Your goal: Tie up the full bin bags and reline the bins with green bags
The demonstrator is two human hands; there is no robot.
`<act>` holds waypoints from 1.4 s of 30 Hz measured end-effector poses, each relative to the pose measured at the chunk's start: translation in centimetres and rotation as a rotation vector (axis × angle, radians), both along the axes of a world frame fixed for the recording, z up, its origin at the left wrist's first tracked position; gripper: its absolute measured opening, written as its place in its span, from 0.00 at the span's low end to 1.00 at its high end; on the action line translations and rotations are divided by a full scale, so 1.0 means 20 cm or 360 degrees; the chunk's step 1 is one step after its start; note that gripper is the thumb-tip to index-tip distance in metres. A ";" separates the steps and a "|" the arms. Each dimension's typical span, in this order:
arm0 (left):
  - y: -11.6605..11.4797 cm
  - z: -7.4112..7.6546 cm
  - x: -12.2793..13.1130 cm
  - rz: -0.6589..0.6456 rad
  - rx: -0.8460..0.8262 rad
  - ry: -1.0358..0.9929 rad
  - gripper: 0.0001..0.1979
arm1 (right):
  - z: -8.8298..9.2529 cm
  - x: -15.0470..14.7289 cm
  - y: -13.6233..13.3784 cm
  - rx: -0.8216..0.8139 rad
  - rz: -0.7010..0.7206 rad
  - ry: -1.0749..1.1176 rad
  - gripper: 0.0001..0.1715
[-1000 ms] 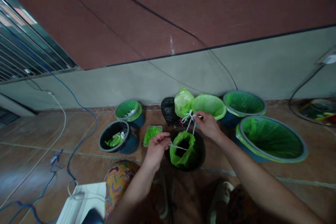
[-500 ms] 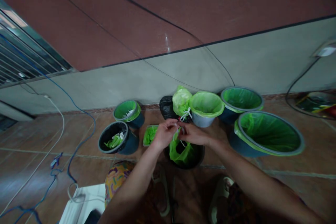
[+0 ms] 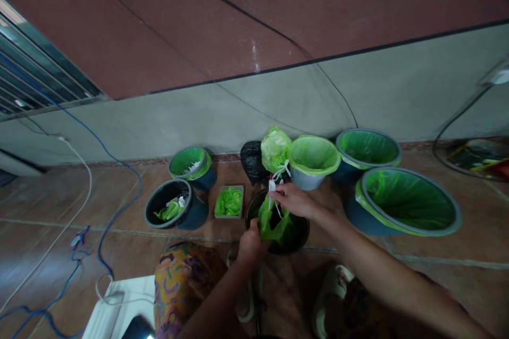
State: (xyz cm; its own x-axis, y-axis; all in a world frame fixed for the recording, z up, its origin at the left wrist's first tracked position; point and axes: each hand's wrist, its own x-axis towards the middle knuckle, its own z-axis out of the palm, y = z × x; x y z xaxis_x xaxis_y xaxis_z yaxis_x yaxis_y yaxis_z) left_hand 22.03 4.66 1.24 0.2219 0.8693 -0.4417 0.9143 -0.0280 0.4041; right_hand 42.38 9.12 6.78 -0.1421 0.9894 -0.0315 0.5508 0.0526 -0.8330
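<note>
A bright green plastic bag (image 3: pixel 274 225) hangs bunched inside a dark round bucket (image 3: pixel 253 206) on the tiled floor. My left hand (image 3: pixel 252 244) is closed on the near edge of that bag. My right hand (image 3: pixel 292 201) reaches over the bucket, its fingertips on a white cord (image 3: pixel 272 190) that runs down to the bag's gathered top. Just beyond stands a knotted pale green bag (image 3: pixel 274 149) tied with white cord, with a black bag (image 3: pixel 252 161) to its left.
Green-lined buckets (image 3: pixel 312 156) (image 3: pixel 405 201) (image 3: pixel 368 148) crowd the right, and others (image 3: pixel 170 204) (image 3: pixel 190 164) stand left, beside a tray of green bags (image 3: pixel 228 202). Blue and white cables (image 3: pixel 115 206) cross the floor. A patterned cloth (image 3: pixel 183 288) lies near me.
My hands, together above the bag a moment ago, have parted. My left hand has dropped to the bag's near edge, while my right hand stays at the white cord.
</note>
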 end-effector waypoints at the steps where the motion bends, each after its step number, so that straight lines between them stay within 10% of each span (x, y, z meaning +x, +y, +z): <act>1: 0.00 -0.01 0.02 -0.0014 0.0049 0.0058 0.26 | 0.01 0.00 0.00 0.0013 0.0011 -0.0039 0.20; 8: 0.11 0.01 0.13 0.0165 0.0251 -0.0229 0.08 | 0.07 0.01 -0.01 0.0074 -0.0152 -0.0616 0.20; 14: 0.15 -0.05 0.23 0.0432 0.0335 -0.0927 0.24 | 0.11 -0.06 -0.06 0.0132 0.0085 -0.0731 0.21; 17: 0.15 -0.10 0.25 0.0254 0.0347 -0.1145 0.32 | 0.09 -0.09 -0.08 0.0126 0.0218 -0.0716 0.19; 28: 0.11 -0.10 0.24 -0.0225 0.0246 -0.1083 0.12 | 0.00 -0.09 -0.01 0.0135 -0.0002 -0.0338 0.21; 34: 0.16 -0.16 0.22 0.0043 0.0353 -0.0962 0.12 | 0.05 0.00 0.02 0.0083 -0.0032 -0.0358 0.10; 42: 0.25 -0.25 0.11 0.0508 0.0615 -0.1273 0.15 | 0.07 0.41 -0.02 -0.0270 -0.0279 -0.1105 0.20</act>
